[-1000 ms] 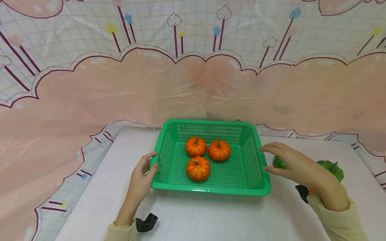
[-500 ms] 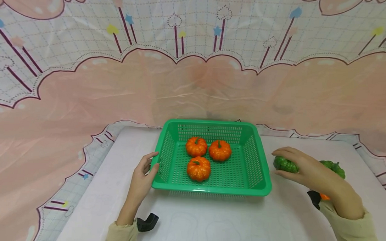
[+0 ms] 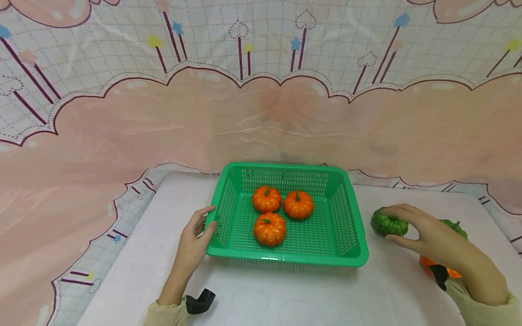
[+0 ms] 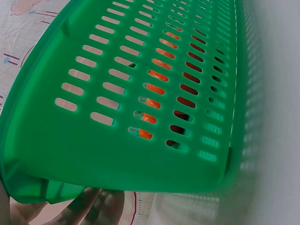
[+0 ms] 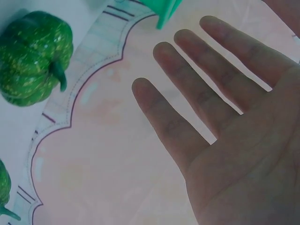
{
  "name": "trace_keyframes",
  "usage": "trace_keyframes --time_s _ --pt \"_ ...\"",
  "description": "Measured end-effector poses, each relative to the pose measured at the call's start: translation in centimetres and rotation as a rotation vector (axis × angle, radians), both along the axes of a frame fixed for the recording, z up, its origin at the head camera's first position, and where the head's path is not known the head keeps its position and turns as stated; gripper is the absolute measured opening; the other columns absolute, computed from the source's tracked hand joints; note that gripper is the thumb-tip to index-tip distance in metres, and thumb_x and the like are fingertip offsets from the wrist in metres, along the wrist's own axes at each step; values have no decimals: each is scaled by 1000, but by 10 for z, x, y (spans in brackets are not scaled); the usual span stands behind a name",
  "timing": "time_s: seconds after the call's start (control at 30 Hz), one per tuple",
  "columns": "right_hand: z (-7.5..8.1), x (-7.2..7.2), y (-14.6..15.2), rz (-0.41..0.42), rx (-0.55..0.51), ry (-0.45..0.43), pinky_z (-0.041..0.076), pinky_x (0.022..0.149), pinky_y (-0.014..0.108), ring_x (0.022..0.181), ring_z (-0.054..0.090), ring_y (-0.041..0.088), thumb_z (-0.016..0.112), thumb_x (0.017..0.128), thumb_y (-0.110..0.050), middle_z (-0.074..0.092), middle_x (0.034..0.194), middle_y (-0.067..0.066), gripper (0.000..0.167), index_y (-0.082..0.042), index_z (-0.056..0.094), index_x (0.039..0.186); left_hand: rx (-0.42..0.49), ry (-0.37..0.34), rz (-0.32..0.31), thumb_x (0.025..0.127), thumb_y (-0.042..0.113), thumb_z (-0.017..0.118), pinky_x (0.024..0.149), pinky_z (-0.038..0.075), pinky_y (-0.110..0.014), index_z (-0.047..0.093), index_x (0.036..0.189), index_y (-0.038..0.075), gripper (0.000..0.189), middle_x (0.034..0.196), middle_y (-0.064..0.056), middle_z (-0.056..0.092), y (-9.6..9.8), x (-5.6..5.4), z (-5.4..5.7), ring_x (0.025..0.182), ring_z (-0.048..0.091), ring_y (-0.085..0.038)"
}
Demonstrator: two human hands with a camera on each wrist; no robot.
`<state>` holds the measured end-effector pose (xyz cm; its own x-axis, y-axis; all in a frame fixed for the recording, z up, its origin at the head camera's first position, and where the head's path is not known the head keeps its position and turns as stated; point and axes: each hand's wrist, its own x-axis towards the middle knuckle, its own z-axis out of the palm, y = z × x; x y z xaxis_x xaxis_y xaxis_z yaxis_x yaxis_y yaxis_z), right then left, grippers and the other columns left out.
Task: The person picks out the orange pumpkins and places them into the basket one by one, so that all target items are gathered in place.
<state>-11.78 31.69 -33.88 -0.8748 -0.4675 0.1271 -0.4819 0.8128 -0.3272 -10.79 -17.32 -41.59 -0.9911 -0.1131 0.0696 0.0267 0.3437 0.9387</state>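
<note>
Three small orange pumpkins (image 3: 269, 229) lie inside a green plastic basket (image 3: 288, 256) with slotted walls. My left hand (image 3: 194, 237) holds the basket's left rim, with thumb and fingers at its edge; some fingers are partly hidden by the rim in the left wrist view. Off to the right, my right hand (image 3: 431, 233) reaches over a dark green pumpkin (image 3: 388, 222). Its fingers are straight and spread in the right wrist view, with nothing held, and a green pumpkin (image 5: 35, 58) with pale specks shows beside them.
Behind my right hand sits another green pumpkin (image 3: 455, 228). An orange one (image 3: 427, 265) is partly hidden under my right wrist. The white table (image 3: 282, 298) meets a patterned cloth (image 3: 284, 111) at the back and left.
My right hand has moved right and toward me, from the basket's right rim to the nearer green pumpkin, uncovering more of it. My left hand stays at the left rim.
</note>
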Motion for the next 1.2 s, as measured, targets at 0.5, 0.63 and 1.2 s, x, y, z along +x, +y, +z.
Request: trace_keyframes --time_s 0.5,0.63,1.2 --pt "-12 2 25 -55 -6 27 42 100 18 117 55 32 81 84 -29 60 130 10 53 -9 61 129 8 16 -4 102 14 57 96 51 -44 52 141 15 40 131 -19 61 0 1 0 124 58 -31" --pt "-15 2 32 -68 -12 32 37 95 9 115 55 31 82 82 -29 61 127 10 52 -9 62 126 6 12 -1 102 14 57 96 51 -44 52 141 15 40 132 -20 61 0 1 0 125 58 -32" --pt "-34 5 62 -128 40 -68 49 87 52 110 56 41 81 83 -18 59 125 23 54 3 58 128 8 22 0 102 14 57 96 51 -44 52 141 15 40 130 -19 61 -1 1 -1 125 58 -30"
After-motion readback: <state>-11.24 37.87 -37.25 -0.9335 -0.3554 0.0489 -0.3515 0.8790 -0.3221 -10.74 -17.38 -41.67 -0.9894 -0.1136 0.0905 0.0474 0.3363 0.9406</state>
